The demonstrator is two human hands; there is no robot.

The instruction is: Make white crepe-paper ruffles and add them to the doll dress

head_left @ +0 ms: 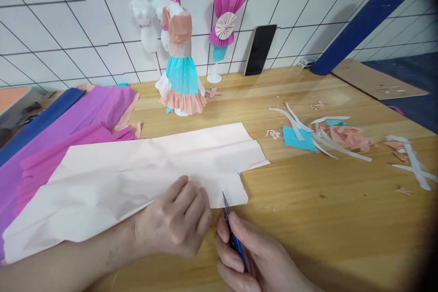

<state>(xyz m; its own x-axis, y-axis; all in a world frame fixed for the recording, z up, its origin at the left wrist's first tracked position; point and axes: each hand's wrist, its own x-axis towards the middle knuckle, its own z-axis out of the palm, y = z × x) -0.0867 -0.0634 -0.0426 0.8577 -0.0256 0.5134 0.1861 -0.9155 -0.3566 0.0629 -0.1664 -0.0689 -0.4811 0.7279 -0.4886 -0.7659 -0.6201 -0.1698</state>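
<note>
A large sheet of white crepe-like paper (137,169) lies across the wooden table, with a step-shaped notch at its right end. My left hand (178,219) is closed on the paper's near edge, its fingers curled with the knuckles up. Just right of it, my right hand (249,255) holds small scissors (234,242) with dark blue handles. The scissor tips point away from me and lie over the near edge of the paper's right part; the blades look nearly closed.
Dress forms stand at the back, one in a layered paper dress (181,73), another in magenta (227,13). A phone (260,50) leans on the tiled wall. Paper scraps (349,137) lie at right, purple paper (85,109) at left, and a blue roll (362,29) back right.
</note>
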